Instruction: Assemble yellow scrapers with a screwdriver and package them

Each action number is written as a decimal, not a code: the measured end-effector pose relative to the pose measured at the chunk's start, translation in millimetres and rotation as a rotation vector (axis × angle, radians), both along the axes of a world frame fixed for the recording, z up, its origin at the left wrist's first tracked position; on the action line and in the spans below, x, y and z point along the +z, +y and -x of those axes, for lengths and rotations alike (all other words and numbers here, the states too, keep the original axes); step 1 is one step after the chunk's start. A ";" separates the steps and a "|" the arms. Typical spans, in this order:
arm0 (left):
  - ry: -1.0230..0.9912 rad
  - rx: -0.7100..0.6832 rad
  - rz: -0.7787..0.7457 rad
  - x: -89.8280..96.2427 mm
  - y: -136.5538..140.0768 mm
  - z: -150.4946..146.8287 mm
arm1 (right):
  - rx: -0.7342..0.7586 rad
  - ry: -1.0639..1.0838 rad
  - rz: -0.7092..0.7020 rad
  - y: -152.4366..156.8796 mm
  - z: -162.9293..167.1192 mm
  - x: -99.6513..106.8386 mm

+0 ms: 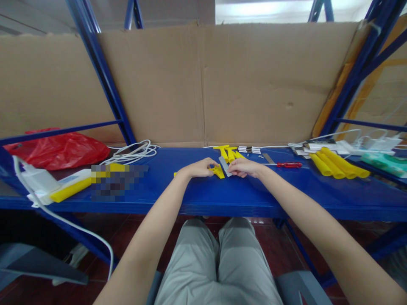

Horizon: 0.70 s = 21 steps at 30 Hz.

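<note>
Grey trousers (203,262) show below the blue table (203,192); over it, the left hand (201,167) pinches a yellow piece (218,172) and the right hand (244,167) pinches a grey plate (224,165), maybe not joined yet, with more yellow tubes (224,153) lying behind

The left arm (153,225) and right arm (310,221) are stretched forward; left hand (201,168) and right hand (247,167) are held close, fingers (241,173) curled.
</note>
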State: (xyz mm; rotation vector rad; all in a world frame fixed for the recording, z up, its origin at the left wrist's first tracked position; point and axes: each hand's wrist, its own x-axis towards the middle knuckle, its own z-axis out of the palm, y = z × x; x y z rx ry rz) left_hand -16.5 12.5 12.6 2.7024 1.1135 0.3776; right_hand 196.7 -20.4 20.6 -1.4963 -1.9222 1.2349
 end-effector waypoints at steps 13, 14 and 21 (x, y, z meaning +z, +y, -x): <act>0.032 0.106 -0.006 3.1 -18.4 -14.4 | 0.005 0.115 0.108 3.8 -0.5 -3.4; 0.028 0.105 -0.011 3.6 -19.7 -15.1 | 0.011 0.125 0.114 3.9 -0.6 -3.4; 0.000 0.085 -0.107 1.7 -20.7 -19.0 | 0.039 0.127 0.121 4.6 -1.5 -4.4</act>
